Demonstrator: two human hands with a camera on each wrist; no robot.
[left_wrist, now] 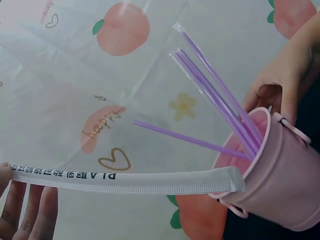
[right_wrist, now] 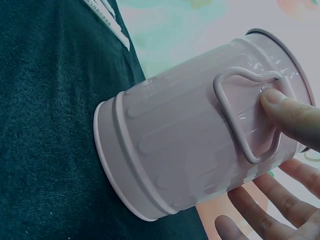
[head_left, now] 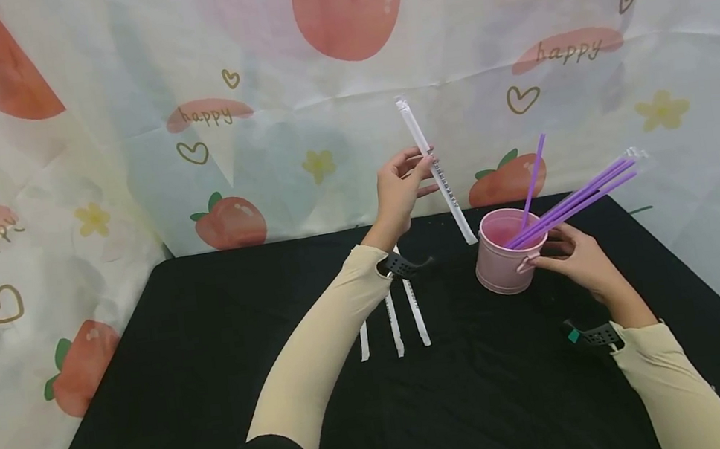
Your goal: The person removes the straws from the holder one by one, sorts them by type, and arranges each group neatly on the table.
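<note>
A paper-wrapped white straw [head_left: 414,128] is pinched by my left hand [head_left: 398,191], which holds it up at a slant. In the left wrist view, the lower end of this wrapped straw [left_wrist: 150,183] overlaps the rim of a small pink bucket [left_wrist: 292,170]. Dark printing runs along the wrapper. My right hand [head_left: 580,261] grips the pink bucket [head_left: 499,267] at its right side, with the thumb [right_wrist: 287,112] on the side by the wire handle [right_wrist: 231,117]. Several purple straws [head_left: 573,202] in clear wrap lean right in the bucket; one purple straw [head_left: 534,175] stands apart.
Three more paper-wrapped straws, such as this wrapped straw [head_left: 394,329], lie on the black tablecloth [head_left: 245,328] below the left forearm, partly hidden by it. Behind the table hangs a fruit-print curtain [head_left: 295,135]. Each wrist wears a black band [head_left: 599,335].
</note>
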